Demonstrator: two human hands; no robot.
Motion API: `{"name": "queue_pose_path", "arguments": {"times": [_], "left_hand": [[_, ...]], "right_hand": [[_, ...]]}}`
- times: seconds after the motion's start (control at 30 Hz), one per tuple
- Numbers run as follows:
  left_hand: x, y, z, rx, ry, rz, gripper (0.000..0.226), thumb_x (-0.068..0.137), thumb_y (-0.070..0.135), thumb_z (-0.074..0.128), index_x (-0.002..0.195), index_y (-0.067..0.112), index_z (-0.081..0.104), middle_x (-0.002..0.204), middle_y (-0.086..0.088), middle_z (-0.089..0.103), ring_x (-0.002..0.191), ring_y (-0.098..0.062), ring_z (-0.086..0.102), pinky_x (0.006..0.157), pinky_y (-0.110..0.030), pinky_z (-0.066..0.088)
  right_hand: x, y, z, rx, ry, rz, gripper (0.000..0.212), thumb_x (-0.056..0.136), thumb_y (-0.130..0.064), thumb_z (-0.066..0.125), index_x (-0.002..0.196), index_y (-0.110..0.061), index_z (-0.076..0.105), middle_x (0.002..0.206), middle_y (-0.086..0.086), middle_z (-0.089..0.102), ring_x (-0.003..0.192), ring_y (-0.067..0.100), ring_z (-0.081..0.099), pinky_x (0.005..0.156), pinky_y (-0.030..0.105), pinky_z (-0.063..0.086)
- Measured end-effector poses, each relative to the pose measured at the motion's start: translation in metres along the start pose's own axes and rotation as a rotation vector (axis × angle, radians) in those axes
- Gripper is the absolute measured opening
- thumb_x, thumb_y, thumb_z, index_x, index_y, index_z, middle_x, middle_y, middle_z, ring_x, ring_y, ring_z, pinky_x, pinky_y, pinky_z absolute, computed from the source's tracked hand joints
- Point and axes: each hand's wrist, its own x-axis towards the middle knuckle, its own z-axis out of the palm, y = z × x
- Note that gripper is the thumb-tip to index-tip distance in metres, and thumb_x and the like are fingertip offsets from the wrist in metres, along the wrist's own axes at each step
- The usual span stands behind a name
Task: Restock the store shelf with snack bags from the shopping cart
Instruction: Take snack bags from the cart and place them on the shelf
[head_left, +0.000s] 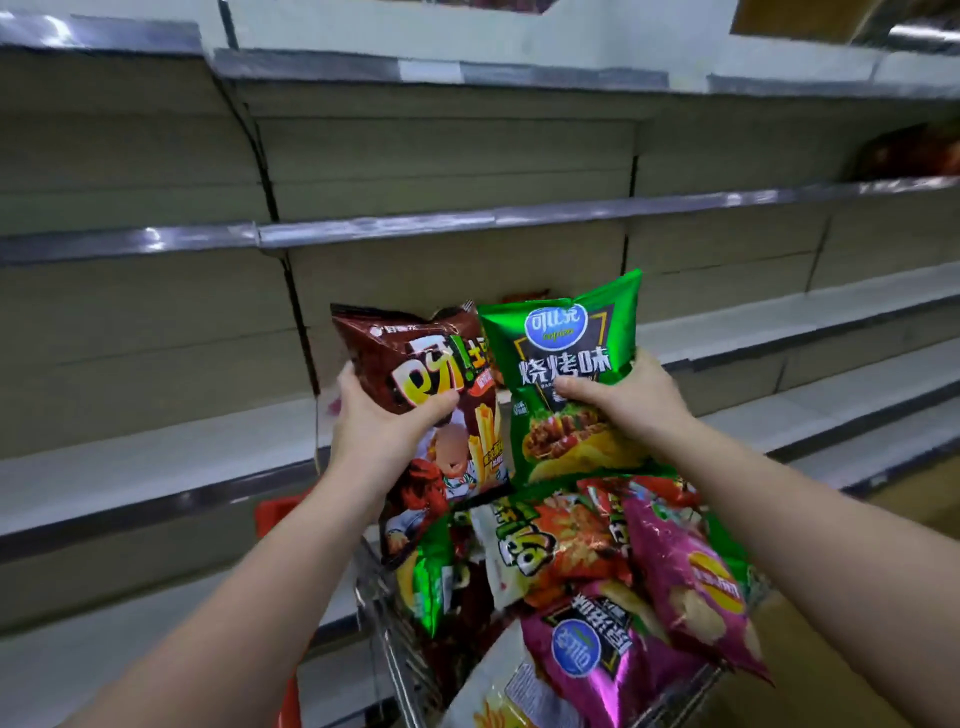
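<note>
1. Position of the items. The left hand (382, 415) holds a dark red fries-snack bag (431, 410) and the right hand (631, 397) holds a green barbecue-flavour chip bag (569, 384). Both bags are upright, side by side and touching along their inner edges, raised above the shopping cart (387, 613) and in front of the store shelf (156, 467).

2. State of each grip. The left grip is pinching the red bag at mid-height: thumb across the printed front, the other digits wrapped behind the left edge. The right grip is pinching the green bag the same way, thumb on the front, the other digits behind the right edge.

3. Remaining stock. The cart holds a loose pile of further bags, including a purple chip bag (685, 577), a magenta chip bag (587, 654) and an orange-red snack bag (561, 545).

4. Handling properties (judgement).
   - Weight: the bags are likely very light, being puffed with air; one hand per bag suffices.
   - Stiffness: the film is soft and yields under pressure.
   - Surface: the glossy foil is probably slippery; a light pinch may slide.
   - Fragility: the contents are likely brittle, so squeezing the bag's belly risks crushing them.

5. Recommended hold. Take each bag at a side edge or at the flat crimped top seal, where the film is doubled and no contents lie beneath. Avoid pressing the centre panel.

6. Placement note. Set each bag on its bottom seam on a shelf board; expect it to topple unless leaned against the back panel or a neighbour.
</note>
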Motion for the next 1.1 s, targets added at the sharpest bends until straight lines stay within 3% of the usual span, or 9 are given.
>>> {"name": "queue_pose_path", "arguments": {"times": [0.17, 0.3, 0.43, 0.63, 0.83, 0.97, 1.1], "left_hand": [[0.006, 0.016, 0.034, -0.003, -0.083, 0.089, 0.122, 0.036, 0.058, 0.083, 0.14, 0.025, 0.028, 0.126, 0.001, 0.059, 0.115, -0.022, 0.058, 0.1, -0.049, 0.046], [0.006, 0.031, 0.068, -0.022, -0.163, 0.128, 0.113, 0.05, 0.046, 0.087, 0.142, 0.023, 0.026, 0.125, 0.002, 0.058, 0.114, -0.022, 0.057, 0.1, -0.049, 0.045], [0.006, 0.049, 0.11, -0.032, -0.204, 0.198, 0.099, 0.068, 0.03, 0.084, 0.145, 0.019, 0.023, 0.116, 0.009, 0.05, 0.111, -0.014, 0.05, 0.097, -0.033, 0.04], [-0.003, 0.083, 0.194, -0.002, -0.307, 0.24, 0.104, 0.067, 0.037, 0.084, 0.146, 0.021, 0.019, 0.136, -0.001, 0.05, 0.123, -0.024, 0.049, 0.105, -0.046, 0.04], [-0.022, 0.106, 0.297, 0.023, -0.354, 0.3, 0.102, 0.068, 0.037, 0.082, 0.146, 0.02, 0.02, 0.137, -0.002, 0.051, 0.124, -0.024, 0.049, 0.105, -0.045, 0.04], [-0.034, 0.122, 0.37, 0.0, -0.381, 0.317, 0.099, 0.07, 0.035, 0.081, 0.146, 0.019, 0.02, 0.137, -0.002, 0.05, 0.125, -0.023, 0.048, 0.105, -0.04, 0.039], [-0.041, 0.135, 0.433, -0.012, -0.4, 0.323, 0.093, 0.073, 0.034, 0.079, 0.144, 0.02, 0.022, 0.134, -0.001, 0.053, 0.122, -0.021, 0.05, 0.093, -0.029, 0.036]], "right_hand": [[-0.004, -0.004, -0.032, -0.048, 0.135, 0.007, 0.074, 0.059, -0.051, 0.081, 0.12, -0.019, 0.053, 0.119, 0.001, 0.063, 0.113, 0.023, 0.056, 0.08, 0.024, 0.036], [-0.01, -0.006, -0.064, -0.055, 0.249, 0.02, 0.075, 0.063, -0.048, 0.08, 0.122, -0.015, 0.048, 0.124, 0.004, 0.06, 0.116, 0.025, 0.053, 0.086, 0.028, 0.039], [-0.01, -0.005, -0.101, -0.059, 0.352, 0.032, 0.075, 0.065, -0.047, 0.08, 0.124, -0.014, 0.046, 0.125, 0.005, 0.059, 0.117, 0.025, 0.052, 0.091, 0.029, 0.04], [-0.002, 0.017, -0.178, -0.086, 0.484, 0.044, 0.074, 0.066, -0.046, 0.078, 0.124, -0.014, 0.045, 0.125, 0.004, 0.057, 0.117, 0.023, 0.051, 0.087, 0.029, 0.038], [0.022, 0.059, -0.259, -0.12, 0.596, 0.069, 0.075, 0.063, -0.049, 0.08, 0.121, -0.014, 0.046, 0.12, 0.003, 0.057, 0.113, 0.023, 0.053, 0.085, 0.032, 0.041], [0.045, 0.093, -0.317, -0.128, 0.634, 0.069, 0.076, 0.063, -0.048, 0.08, 0.121, -0.014, 0.045, 0.121, 0.005, 0.058, 0.112, 0.024, 0.053, 0.085, 0.031, 0.041], [0.071, 0.122, -0.367, -0.163, 0.669, 0.069, 0.077, 0.063, -0.049, 0.08, 0.121, -0.013, 0.044, 0.122, 0.007, 0.058, 0.112, 0.025, 0.054, 0.086, 0.032, 0.042]]}}
